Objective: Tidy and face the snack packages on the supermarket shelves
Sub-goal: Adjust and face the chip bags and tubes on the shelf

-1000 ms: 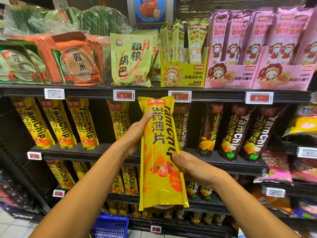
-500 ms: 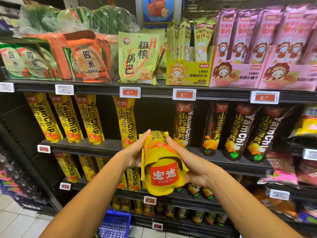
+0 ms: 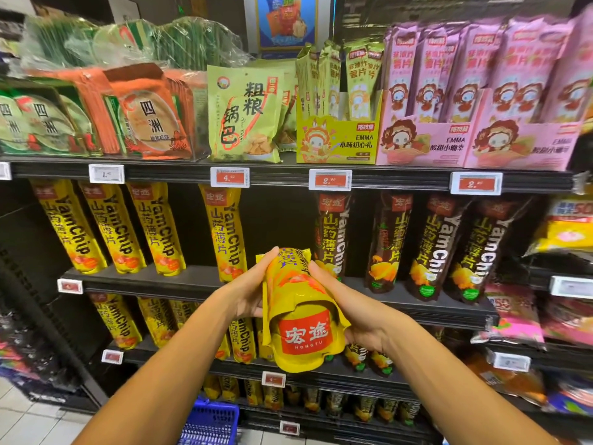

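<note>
A long yellow YamChip package [image 3: 301, 309] lies tipped end-on toward me, its red-labelled top nearest the camera and its far end pointing into the middle shelf [image 3: 199, 281]. My left hand [image 3: 247, 290] clasps its left side and my right hand [image 3: 349, 313] its right side. It sits in front of a gap between an upright yellow YamChip bag [image 3: 224, 232] and a row of dark brown YamChip bags [image 3: 330, 232]. Three more yellow bags [image 3: 112, 226] stand at the left of that shelf.
The top shelf [image 3: 288, 175] carries orange and green cracker packs [image 3: 147, 114], a green rice-chip bag [image 3: 247, 114], a yellow display box [image 3: 337, 139] and pink boxes [image 3: 481, 139]. Lower shelves hold more YamChip bags. A blue basket [image 3: 211, 422] stands on the floor.
The package went from upright and facing me to tipped flat, end toward me, and lowered. My right hand shifted from its lower edge to its side. In the last half second little moved.
</note>
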Available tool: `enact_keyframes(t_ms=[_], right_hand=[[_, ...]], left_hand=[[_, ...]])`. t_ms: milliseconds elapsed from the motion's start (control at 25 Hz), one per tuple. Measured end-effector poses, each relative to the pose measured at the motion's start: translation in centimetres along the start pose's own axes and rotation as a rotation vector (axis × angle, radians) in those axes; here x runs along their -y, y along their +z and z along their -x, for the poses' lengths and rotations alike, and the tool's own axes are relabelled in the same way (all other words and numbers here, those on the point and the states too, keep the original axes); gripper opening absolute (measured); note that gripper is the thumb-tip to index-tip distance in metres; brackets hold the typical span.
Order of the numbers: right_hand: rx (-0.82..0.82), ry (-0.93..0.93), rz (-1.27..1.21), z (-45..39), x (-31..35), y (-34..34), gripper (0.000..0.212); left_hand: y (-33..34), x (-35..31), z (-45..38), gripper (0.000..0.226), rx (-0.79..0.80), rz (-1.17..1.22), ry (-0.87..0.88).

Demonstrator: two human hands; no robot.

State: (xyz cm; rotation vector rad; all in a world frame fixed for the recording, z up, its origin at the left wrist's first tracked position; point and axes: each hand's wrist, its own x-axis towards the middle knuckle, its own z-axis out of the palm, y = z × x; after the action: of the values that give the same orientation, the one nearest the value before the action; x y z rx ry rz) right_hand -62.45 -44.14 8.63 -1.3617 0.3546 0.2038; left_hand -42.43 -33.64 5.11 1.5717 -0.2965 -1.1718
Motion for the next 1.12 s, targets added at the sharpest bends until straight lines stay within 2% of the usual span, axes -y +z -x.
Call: enact_keyframes(t_ms=[120, 360, 440, 600, 720, 840, 1000, 1120], right_hand=[[-0.006, 0.021, 0.000, 0.2, 0.2, -0.5, 0.127], [-0.026, 0.020, 0.030, 1.3, 0.2, -1.5, 0.127], [-0.031, 0.006, 0.073, 1.5, -0.2, -1.9, 0.114], [-0.027, -0.038, 0.204, 1.6, -1.4, -3.0, 0.066], [0.026, -0.047, 0.244, 1.7, -2.6, -3.7, 0.055], [0.062, -0.051, 0.276, 1.4, -3.6, -4.3, 0.058], [0.067, -0.067, 0.277, 0.4, -4.6, -5.2, 0.077], [0.058, -0.083, 0.293, -0.5, -5.2, -5.3, 0.080]], left_hand=[[0.5, -0.5, -0.2, 0.089, 0.015, -0.006, 0.005], [2.1, -1.0, -0.3, 0.085, 0.040, 0.002, -0.003], [3.1, -1.5, 0.1, 0.081, 0.072, 0.048, 0.042], [4.5, -2.4, 1.1, 0.078, 0.070, 0.132, 0.225], [5.1, -2.1, 2.0, 0.063, 0.076, 0.129, 0.336], [5.5, -1.4, 3.0, 0.051, 0.036, 0.066, 0.422], [5.5, -0.4, 4.5, 0.053, 0.004, 0.014, 0.547], [5.3, 0.3, 5.5, 0.055, -0.009, -0.019, 0.601]])
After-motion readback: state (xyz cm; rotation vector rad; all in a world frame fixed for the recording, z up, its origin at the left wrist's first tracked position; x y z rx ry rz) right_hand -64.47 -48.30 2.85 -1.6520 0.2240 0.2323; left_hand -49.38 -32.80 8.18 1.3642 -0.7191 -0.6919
